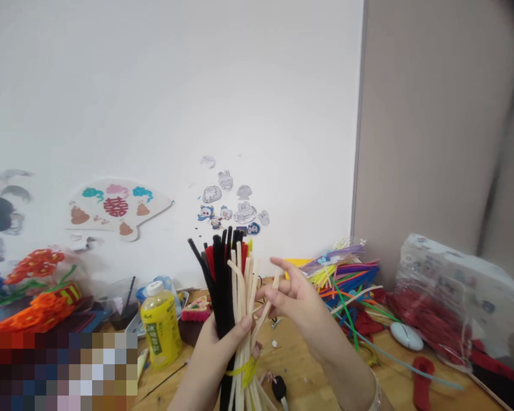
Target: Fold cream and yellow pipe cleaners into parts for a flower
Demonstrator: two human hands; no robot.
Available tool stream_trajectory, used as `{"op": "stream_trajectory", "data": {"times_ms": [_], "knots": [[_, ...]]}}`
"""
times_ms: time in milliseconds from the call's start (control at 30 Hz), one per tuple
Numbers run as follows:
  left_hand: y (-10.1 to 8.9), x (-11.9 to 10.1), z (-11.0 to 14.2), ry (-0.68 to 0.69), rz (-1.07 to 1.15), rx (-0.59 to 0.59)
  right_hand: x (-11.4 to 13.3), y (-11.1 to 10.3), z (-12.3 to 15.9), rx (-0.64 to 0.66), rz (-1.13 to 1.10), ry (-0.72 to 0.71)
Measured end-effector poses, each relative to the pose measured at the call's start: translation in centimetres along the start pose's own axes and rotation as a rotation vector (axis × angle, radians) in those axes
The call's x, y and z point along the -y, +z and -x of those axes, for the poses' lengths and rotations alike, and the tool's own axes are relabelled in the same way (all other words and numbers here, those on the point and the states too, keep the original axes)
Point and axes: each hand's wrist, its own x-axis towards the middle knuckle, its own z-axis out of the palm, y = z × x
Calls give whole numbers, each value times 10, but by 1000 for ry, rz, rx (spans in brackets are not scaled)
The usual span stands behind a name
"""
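Note:
An upright bundle of pipe cleaners (239, 297), black, red and cream, stands in front of me. My left hand (223, 348) is wrapped round its middle, the thumb lying across the cream stems. Below that thumb, a yellow pipe cleaner (249, 370) is tied round the bunch. To the right, my right hand (297, 302) pinches one cream pipe cleaner (263, 319) near its upper end between thumb and fingers, with the index finger pointing up. That stem leans away from the others, and its lower part runs into the bundle by my left hand.
A yellow drink bottle (160, 325) stands left of the bundle, near orange pipe-cleaner flowers (38, 265). Loose coloured pipe cleaners (346, 279) are piled at right, beside a white mouse (406, 335) and a clear bag of red stems (432, 308). A black key fob (279, 387) lies in front.

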Motion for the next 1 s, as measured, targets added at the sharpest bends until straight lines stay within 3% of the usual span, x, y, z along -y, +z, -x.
{"op": "stream_trajectory", "data": {"times_ms": [167, 367, 667, 833, 1000], "knots": [[7, -2, 8, -61, 40, 29, -5, -3, -4, -89, 107, -154], [8, -2, 8, -77, 48, 64, -14, -2, -4, -106, 269, -286], [4, -2, 5, -66, 19, 166, -11, -7, -8, -110, 130, -302], [3, -2, 4, -100, 30, 221, -18, -7, -8, -171, 290, -379], [1, -2, 3, -128, 58, 207, -13, -10, -5, -94, 231, -340]]}}
